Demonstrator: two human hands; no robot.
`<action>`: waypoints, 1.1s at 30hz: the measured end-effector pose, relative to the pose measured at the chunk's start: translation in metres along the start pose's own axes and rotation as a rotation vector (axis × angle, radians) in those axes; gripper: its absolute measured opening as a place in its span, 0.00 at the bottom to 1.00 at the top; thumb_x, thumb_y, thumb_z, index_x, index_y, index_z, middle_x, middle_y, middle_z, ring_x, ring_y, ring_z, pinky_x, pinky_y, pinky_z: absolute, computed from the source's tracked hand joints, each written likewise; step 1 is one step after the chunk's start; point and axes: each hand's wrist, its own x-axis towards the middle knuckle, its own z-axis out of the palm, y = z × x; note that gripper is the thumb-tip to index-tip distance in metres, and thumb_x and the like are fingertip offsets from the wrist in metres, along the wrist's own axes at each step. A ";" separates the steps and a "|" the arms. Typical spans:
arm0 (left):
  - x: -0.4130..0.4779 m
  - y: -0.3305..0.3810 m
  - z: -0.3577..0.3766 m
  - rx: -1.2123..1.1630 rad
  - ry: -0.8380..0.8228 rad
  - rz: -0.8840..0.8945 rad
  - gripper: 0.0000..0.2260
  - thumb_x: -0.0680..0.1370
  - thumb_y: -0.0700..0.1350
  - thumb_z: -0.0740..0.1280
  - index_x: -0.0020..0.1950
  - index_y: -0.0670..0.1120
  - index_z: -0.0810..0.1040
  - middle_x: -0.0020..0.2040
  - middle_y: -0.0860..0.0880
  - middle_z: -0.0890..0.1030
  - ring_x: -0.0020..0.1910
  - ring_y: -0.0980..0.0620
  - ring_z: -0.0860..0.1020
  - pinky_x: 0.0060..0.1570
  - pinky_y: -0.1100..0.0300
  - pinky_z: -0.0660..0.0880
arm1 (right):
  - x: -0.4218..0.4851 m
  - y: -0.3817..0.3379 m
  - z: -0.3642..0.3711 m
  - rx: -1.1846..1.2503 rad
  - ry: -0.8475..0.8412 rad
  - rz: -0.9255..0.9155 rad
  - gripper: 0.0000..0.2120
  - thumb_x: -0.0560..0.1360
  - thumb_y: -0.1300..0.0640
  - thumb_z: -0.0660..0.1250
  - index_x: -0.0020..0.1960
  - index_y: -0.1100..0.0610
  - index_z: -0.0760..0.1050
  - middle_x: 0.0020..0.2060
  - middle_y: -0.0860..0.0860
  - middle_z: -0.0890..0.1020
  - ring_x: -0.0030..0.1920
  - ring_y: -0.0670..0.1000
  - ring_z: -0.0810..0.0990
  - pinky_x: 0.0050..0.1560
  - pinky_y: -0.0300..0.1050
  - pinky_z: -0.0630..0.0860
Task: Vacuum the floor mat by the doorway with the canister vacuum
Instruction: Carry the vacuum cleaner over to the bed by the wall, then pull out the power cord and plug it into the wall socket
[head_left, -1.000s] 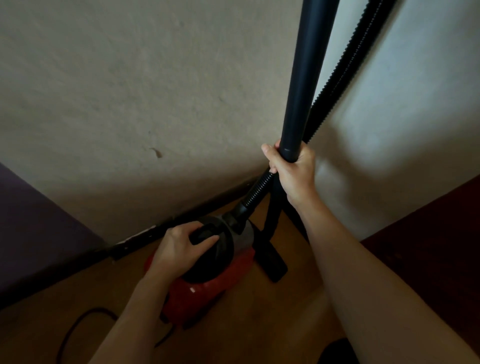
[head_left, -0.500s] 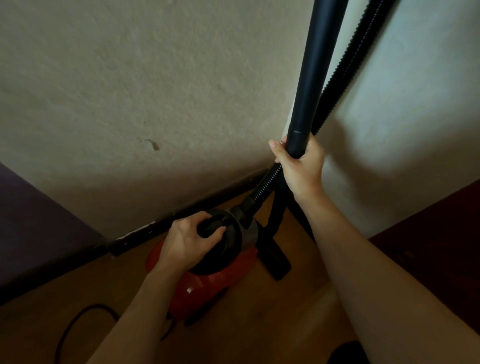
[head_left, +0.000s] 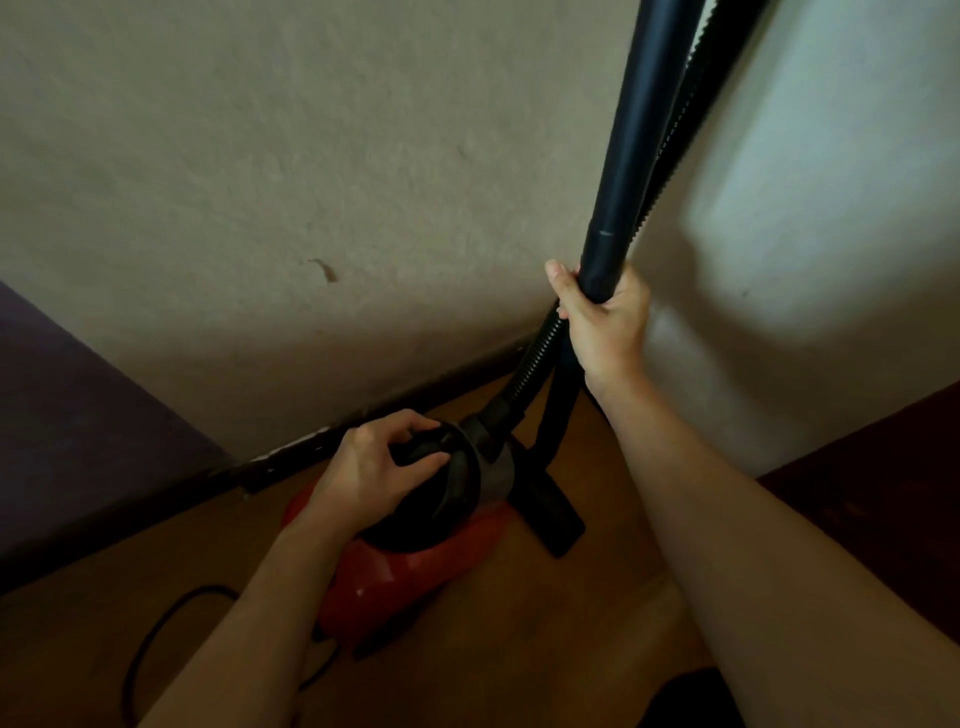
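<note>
Since a second ago the black wand (head_left: 644, 135) has risen through the right hand (head_left: 605, 332), so that a seam on its collar, earlier at the fist, now shows above the thumb, and the left hand (head_left: 371, 470) has closed further on the carry handle (head_left: 421, 449). The right hand's fingers and thumb wrap round the wand's lower collar, holding the tube nearly upright. The left hand's fingers curl over the black handle on top of the red canister vacuum (head_left: 415, 571), with the thumb underneath. The canister is low in the corner of the room, over the wooden floor (head_left: 519, 649) and just beside the dark baseboard (head_left: 415, 395); whether it rests on the boards cannot be told. A ribbed black hose (head_left: 535, 358) leaves the canister's front, passes behind the right hand and runs up alongside the wand. The black floor nozzle (head_left: 550, 514) is on the floor just right of the canister. A black power cord (head_left: 156, 634) loops on the floor to the left of the left forearm.
</note>
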 end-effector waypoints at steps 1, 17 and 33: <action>0.000 0.001 0.001 0.008 0.005 0.000 0.12 0.76 0.51 0.74 0.59 0.57 0.79 0.48 0.55 0.82 0.42 0.59 0.82 0.35 0.66 0.78 | 0.000 0.000 0.000 0.005 0.001 0.000 0.13 0.74 0.57 0.77 0.39 0.49 0.74 0.32 0.49 0.77 0.34 0.54 0.77 0.40 0.55 0.78; 0.006 0.008 0.020 0.112 0.090 0.054 0.14 0.75 0.53 0.73 0.60 0.54 0.82 0.52 0.56 0.80 0.50 0.58 0.80 0.50 0.58 0.80 | -0.011 0.005 -0.011 -0.078 -0.003 0.082 0.13 0.75 0.60 0.76 0.40 0.49 0.74 0.35 0.49 0.78 0.36 0.45 0.80 0.41 0.35 0.76; 0.012 0.021 0.012 0.080 0.154 0.103 0.15 0.74 0.56 0.74 0.58 0.53 0.81 0.49 0.59 0.78 0.47 0.60 0.78 0.47 0.63 0.77 | -0.021 -0.031 -0.044 -0.315 -0.013 0.004 0.23 0.72 0.55 0.80 0.62 0.50 0.74 0.51 0.42 0.79 0.51 0.44 0.82 0.55 0.40 0.79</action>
